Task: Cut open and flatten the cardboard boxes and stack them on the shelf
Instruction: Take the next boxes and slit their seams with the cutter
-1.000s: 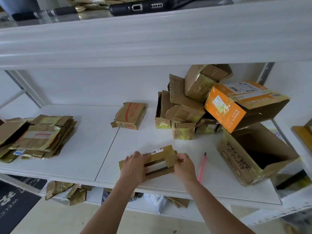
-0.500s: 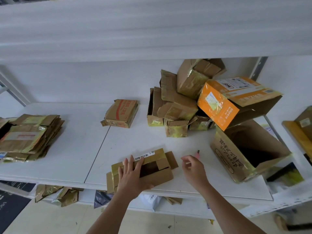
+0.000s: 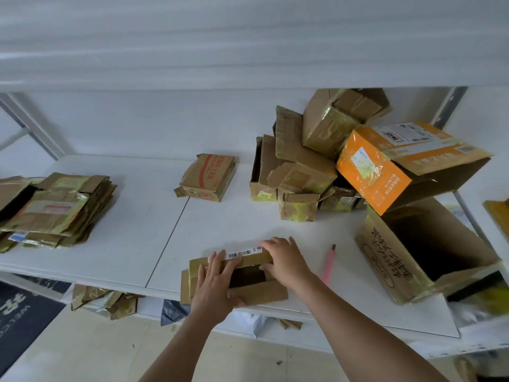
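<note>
The small box (image 3: 239, 274) lies at the near edge of the white shelf (image 3: 132, 244), right of the board seam, half collapsed with a dark gap still showing in its middle and a barcode label along its far wall. The left hand (image 3: 217, 285) lies flat over its left part, fingers (image 3: 212, 264) straight and spread, pressing down rather than gripping; the right hand (image 3: 286, 263) rests on the right end, its fingers reaching over the far wall by the label, though whether they curl round the edge or only push I cannot tell. The likeliest trouble is the box sliding off: its near flap already overhangs the shelf lip, and a downward push with any pull toward the person could send it onto the floor. The cardboard may also spring back up if the corners are not folded along their creases, or buckle crookedly so that it will not lie level on the flattened stack (image 3: 55, 208) at the far left. The pink cutter (image 3: 329, 264) lies just right of the right wrist, and a sweep of the forearm could knock it away or catch the blade end. The heap of uncut boxes (image 3: 308, 172) with the orange box (image 3: 391, 166) leaning on it looks unsteady, but it is well apart. Compared with half a second ago, the right hand, then lifted free near the cutter, has come onto the box, and the left hand has shifted further onto its top; the box sits lower and flatter.
</note>
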`<action>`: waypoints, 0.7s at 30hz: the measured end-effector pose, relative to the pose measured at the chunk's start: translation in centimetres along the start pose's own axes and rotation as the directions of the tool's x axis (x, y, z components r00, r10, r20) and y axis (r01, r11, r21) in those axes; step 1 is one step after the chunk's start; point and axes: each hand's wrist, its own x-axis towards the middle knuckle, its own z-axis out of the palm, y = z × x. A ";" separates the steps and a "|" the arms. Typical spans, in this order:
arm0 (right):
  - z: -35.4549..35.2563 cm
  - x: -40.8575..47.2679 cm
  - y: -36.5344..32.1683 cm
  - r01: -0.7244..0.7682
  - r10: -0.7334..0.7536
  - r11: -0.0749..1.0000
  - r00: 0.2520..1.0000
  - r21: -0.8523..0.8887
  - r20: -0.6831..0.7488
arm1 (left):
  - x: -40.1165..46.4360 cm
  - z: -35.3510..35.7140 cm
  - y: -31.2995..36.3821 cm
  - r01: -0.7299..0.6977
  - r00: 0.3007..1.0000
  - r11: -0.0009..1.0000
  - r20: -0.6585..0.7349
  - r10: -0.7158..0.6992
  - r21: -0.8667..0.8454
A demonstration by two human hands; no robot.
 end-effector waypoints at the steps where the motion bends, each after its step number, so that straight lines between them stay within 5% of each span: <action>1: 0.0 0.1 -0.4 -0.006 0.005 0.999 0.999 -0.047 -0.032 | -0.3 -0.2 0.1 0.034 0.999 0.999 -0.042 -0.033 0.026; 6: 0.9 -0.9 -1.6 -0.229 0.229 0.973 0.962 0.016 -0.147 | -1.2 -2.3 -0.7 0.328 0.886 0.919 -0.265 -0.380 -0.219; 10: 1.7 -1.9 -2.1 -0.292 0.301 0.953 0.942 0.077 -0.152 | -0.7 -3.6 0.3 0.387 0.864 0.771 -0.093 -0.494 -0.507; 16: 1.3 -2.2 -2.3 -0.238 0.239 0.971 0.966 0.024 -0.094 | 0.0 -2.6 2.4 0.534 0.804 0.723 -0.003 -0.595 -0.439; 21: 1.4 -3.0 -1.9 -0.213 0.219 0.974 0.972 0.077 -0.082 | 1.3 -2.1 3.4 0.548 0.736 0.429 0.170 -0.655 -0.718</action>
